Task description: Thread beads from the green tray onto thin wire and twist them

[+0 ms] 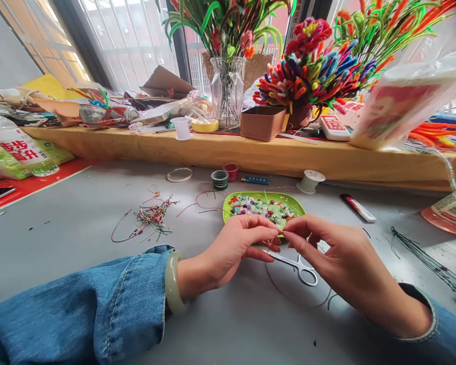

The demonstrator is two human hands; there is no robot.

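Left denim sleeve [79, 304]: nearest the camera, over the near left part of the grey tabletop [205, 334], a pale green bangle [173, 289] at its cuff.
Left hand [228, 248]: thumb and index finger pressed together at the tray's near edge, apparently on a fine strand; a steady, light pinch should serve best.
Right hand [349, 258]: thumb and forefinger likewise closed, tips just beside the left's; small finger moves probably give the most control.
Red cord [276, 289]: seemingly the strand pinched, its slack looping below the hands; that loop is best kept from snagging. Whether a bead sits between the fingertips, I cannot tell.
Scissors [291, 262]: under the hands, on the near side of the tray, close enough to catch the loop.
Green tray [225, 209]: mid-tabletop, holding mixed beads [256, 207]; working over its rim could catch drops.
White spool [310, 181]: towards the tabletop's far edge, its thread reaching the tray.
Cord scraps [154, 218]: left of the tray, best kept apart.
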